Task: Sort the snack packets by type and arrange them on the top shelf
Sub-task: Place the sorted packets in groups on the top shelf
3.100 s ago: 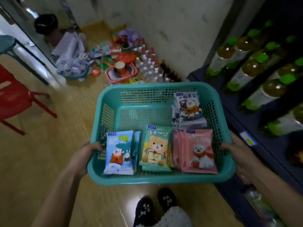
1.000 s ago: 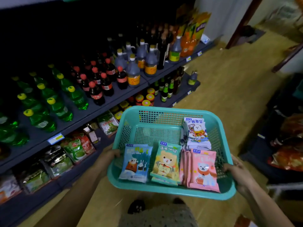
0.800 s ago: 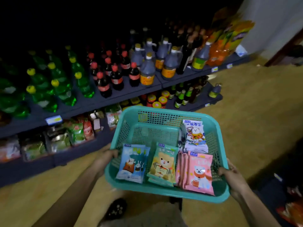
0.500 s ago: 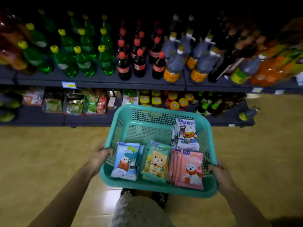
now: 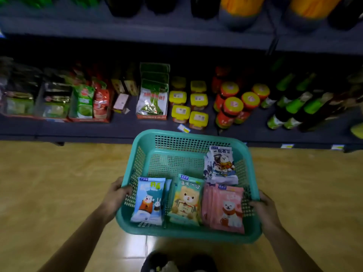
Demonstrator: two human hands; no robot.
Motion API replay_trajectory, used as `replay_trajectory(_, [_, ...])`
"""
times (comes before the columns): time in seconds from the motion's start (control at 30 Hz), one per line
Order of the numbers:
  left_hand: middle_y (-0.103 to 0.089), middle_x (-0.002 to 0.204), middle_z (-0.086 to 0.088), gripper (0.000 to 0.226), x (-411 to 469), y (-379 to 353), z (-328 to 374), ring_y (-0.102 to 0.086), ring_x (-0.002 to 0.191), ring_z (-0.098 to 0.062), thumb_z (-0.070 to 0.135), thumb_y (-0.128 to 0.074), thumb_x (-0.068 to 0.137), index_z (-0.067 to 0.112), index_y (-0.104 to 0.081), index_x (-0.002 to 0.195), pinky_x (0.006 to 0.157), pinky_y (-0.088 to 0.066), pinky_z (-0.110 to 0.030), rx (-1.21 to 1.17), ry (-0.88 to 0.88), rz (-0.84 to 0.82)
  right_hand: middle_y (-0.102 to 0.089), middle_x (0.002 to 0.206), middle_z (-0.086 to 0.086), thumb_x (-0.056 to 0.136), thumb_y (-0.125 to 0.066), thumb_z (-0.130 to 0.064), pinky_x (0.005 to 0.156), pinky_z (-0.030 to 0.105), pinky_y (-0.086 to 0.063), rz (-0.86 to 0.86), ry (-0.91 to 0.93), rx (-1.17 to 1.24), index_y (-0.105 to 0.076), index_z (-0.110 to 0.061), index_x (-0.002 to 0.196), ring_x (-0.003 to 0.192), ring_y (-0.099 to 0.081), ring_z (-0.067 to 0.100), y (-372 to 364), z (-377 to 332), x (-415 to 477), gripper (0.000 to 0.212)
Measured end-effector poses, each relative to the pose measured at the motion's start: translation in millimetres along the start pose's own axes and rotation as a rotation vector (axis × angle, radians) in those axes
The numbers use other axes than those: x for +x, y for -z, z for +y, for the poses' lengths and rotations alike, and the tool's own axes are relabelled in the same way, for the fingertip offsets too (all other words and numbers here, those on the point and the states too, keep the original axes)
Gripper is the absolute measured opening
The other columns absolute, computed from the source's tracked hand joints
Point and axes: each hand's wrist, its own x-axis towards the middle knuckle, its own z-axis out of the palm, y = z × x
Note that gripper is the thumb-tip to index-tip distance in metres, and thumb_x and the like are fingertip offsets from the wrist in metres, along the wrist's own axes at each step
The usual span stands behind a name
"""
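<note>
- Left hand (image 5: 115, 195) and right hand (image 5: 263, 210) gripped opposite rims of the teal perforated plastic basket (image 5: 188, 138), lower centre; fingertips hidden.
- Four stacks of cartoon snack packets (image 5: 185, 200) lay inside; lower packets covered.
- Dark shelf bottles (image 5: 298, 107) were blurred, cropped above.

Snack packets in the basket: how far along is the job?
Done: blue packets, green packets, pink packets and white packets lie grouped in the teal plastic mesh basket. In hand: left hand and right hand grip its sides. Left: none is shelved yet.

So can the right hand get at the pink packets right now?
Probably not yet: the right hand grips the basket, sharing its weight with the left hand. The pink packets lie uncovered right beside it.
</note>
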Motion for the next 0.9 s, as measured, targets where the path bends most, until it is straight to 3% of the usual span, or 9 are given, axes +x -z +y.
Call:
replay_trajectory(0.17, [-0.054,0.069,-0.008,0.030,120.1,-53.7,-91.2,-0.047,0.062,-0.022,-0.017,-0.041,0.076,0.003,-0.058,0.090,0.053,-0.036,-0.026,0.002,-0.030,-0.027,-0.061,0.085,0.008,0.083,-0.042,0.015,0.060,0.031,-0.041,-0.008,0.050,-0.001,-0.057,-0.005,0.118,0.077,-0.056,0.019,-38.5,80.1,123.0,0.043])
replay_trajectory(0.33, [-0.057,0.070,-0.008,0.033,208.8,-92.3,-163.9,-0.049,0.069,-0.026,-0.019,-0.040,0.074,0.002,-0.059,0.092,0.055,-0.039,-0.025,-0.017,-0.055,-0.022,-0.064,0.094,0.015,0.082,-0.044,0.014,0.067,0.035,-0.048,0.034,0.063,0.018,-0.063,-0.010,0.105,0.090,-0.059,0.032,-66.5,147.5,218.2,0.038])
replay_trajectory(0.43, [-0.058,0.073,-0.009,0.039,231.6,-108.5,-195.7,-0.051,0.065,-0.024,-0.021,-0.037,0.074,0.001,-0.059,0.098,0.052,-0.043,-0.025,-0.064,-0.045,-0.012,-0.064,0.100,0.017,0.081,-0.044,0.015,0.081,0.047,-0.051,0.067,0.053,0.039,-0.064,-0.013,0.094,0.100,-0.059,0.037,-77.3,174.2,246.9,0.036])
replay_trajectory(0.53, [-0.060,0.071,-0.010,0.039,247.9,-111.7,-208.1,-0.052,0.064,-0.025,-0.021,-0.037,0.074,-0.002,-0.061,0.097,0.053,-0.043,-0.027,-0.054,-0.050,-0.030,-0.062,0.094,0.014,0.083,-0.043,0.015,0.073,0.043,-0.050,0.045,0.000,0.032,-0.062,-0.006,0.106,0.095,-0.057,0.035,-78.8,182.1,256.4,0.036])
replay_trajectory(0.6, [-0.059,0.062,-0.006,0.035,253.6,-108.5,-210.5,-0.051,0.058,-0.024,-0.021,-0.037,0.073,0.001,-0.061,0.088,0.046,-0.042,-0.021,-0.039,-0.033,-0.038,-0.062,0.107,0.017,0.086,-0.046,0.009,0.075,0.044,-0.050,0.003,-0.012,-0.035,-0.061,-0.007,0.106,0.097,-0.057,0.035,-76.6,182.6,255.6,0.030])
replay_trajectory(0.67, [-0.059,0.062,-0.005,0.035,255.0,-107.7,-211.6,-0.051,0.058,-0.024,-0.019,-0.037,0.074,0.004,-0.060,0.088,0.046,-0.041,-0.022,-0.034,-0.045,-0.054,-0.059,0.118,0.018,0.087,-0.054,0.000,0.087,0.050,-0.049,0.106,0.130,-0.239,-0.058,-0.007,0.112,0.101,-0.057,0.034,-79.6,179.0,247.1,0.026])
replay_trajectory(0.73, [-0.059,0.070,-0.006,0.035,253.3,-110.4,-214.1,-0.052,0.063,-0.023,-0.017,-0.038,0.078,0.005,-0.059,0.096,0.050,-0.042,-0.025,-0.027,-0.098,-0.046,-0.054,0.119,0.012,0.086,-0.059,-0.004,0.093,0.041,-0.047,0.256,0.467,-0.425,-0.056,-0.007,0.115,0.109,-0.054,0.028,-97.9,171.2,224.3,0.029])
replay_trajectory(0.83, [-0.059,0.083,-0.004,0.038,248.2,-115.7,-216.1,-0.052,0.068,-0.010,-0.016,-0.042,0.081,0.011,-0.056,0.104,0.052,-0.044,-0.019,-0.020,-0.245,0.018,-0.055,0.104,-0.010,0.087,-0.059,-0.010,0.078,0.010,-0.047,-0.150,0.768,-0.489,-0.055,-0.016,0.109,0.095,-0.056,-0.004,-161.8,161.9,178.8,0.023])
replay_trajectory(0.9, [-0.058,0.087,0.001,0.038,246.3,-115.4,-216.7,-0.053,0.073,-0.009,-0.015,-0.046,0.081,0.013,-0.053,0.106,0.052,-0.045,-0.011,-0.034,-0.309,0.064,-0.055,0.109,-0.013,0.086,-0.063,-0.020,0.085,0.013,-0.048,-0.410,0.839,-0.644,-0.053,-0.016,0.117,0.096,-0.054,-0.007,-211.4,166.2,170.9,0.033])
